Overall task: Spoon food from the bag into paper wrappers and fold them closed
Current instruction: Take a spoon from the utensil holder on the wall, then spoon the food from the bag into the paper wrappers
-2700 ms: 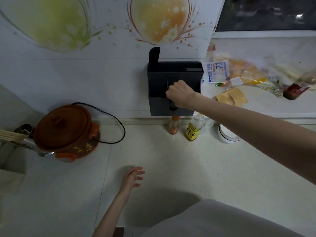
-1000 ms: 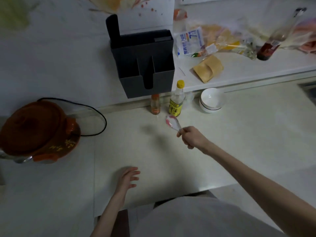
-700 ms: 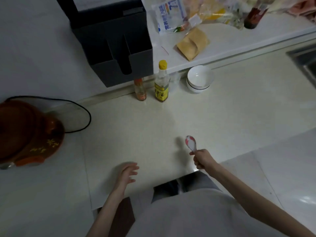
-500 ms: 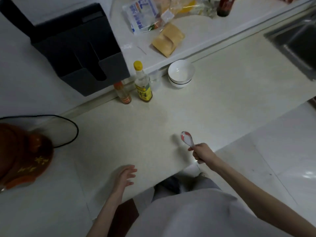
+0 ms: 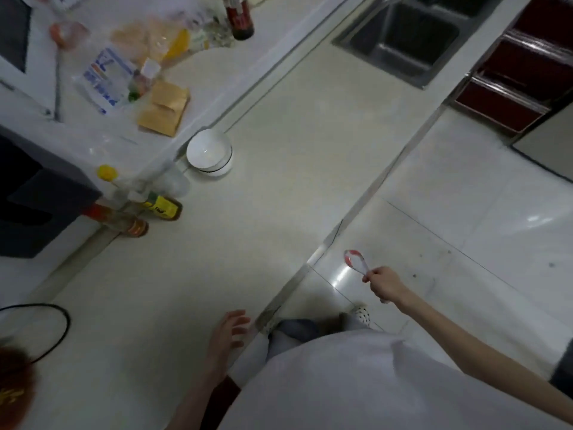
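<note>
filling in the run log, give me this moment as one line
stage: spoon fetched, no scooping yet | right hand: grips spoon over floor | left hand: open on counter edge | paper wrappers: untouched on ledge

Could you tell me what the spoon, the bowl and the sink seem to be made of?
Spoon: probably glazed ceramic or plastic, a white, smooth scoop with a red rim; blur leaves it open.
Bowl: likely glazed ceramic, glossy white with a thin dark band.
Sink: apparently brushed stainless steel, dull grey with soft reflections.
</note>
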Demonstrator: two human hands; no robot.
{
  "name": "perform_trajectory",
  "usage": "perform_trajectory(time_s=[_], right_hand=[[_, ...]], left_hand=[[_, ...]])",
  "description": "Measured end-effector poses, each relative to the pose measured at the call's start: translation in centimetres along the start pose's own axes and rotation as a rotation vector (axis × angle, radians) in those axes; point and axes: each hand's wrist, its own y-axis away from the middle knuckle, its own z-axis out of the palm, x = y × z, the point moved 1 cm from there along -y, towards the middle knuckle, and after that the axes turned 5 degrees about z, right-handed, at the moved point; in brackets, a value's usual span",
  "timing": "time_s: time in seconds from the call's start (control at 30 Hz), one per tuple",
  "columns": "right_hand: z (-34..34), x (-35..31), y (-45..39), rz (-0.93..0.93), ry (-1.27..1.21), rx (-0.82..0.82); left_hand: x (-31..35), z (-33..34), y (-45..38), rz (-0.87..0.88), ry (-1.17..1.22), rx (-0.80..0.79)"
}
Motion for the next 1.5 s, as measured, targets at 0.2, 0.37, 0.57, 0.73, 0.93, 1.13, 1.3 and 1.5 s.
perform_trajectory(time_s=[0.2,0.37,0.57,0.73,0.93,1.13,1.3,1.5], right_hand=[[-6.1,12.5,-0.7,0.209,-0.209,0.049],[-8.1,22.8,0.2,0.351,-0.264,0.084],[-7.9,31.7,3.5,0.541,-0.310,0.082],[-7.5,33.4,4.7,0.622,-0.402,0.070],[-11.5,30.5,2.4,0.635,-0.413,0.084],[-21.6,23.1,-1.9,0.546,-0.388,0.170],[-29.9,17.3,-5.6,0.451,-0.459,0.319],[-34.4,14.9,-9.2,0.485,-0.499,0.343]], left_hand=[[3.2,7.7,-0.1,0.079,-0.127,-0.060],[7.2,14.1,-0.7,0.171,-0.317,-0.194],[12.9,21.6,-1.6,0.258,-0.485,-0.328],[16.2,27.2,-3.4,0.247,-0.565,-0.412],[18.3,32.1,-5.6,0.214,-0.657,-0.460],[21.7,35.4,-9.2,0.132,-0.698,-0.438],[25.4,38.0,-11.8,0.049,-0.637,-0.435],[31.4,43.9,-13.4,0.113,-0.680,-0.494]])
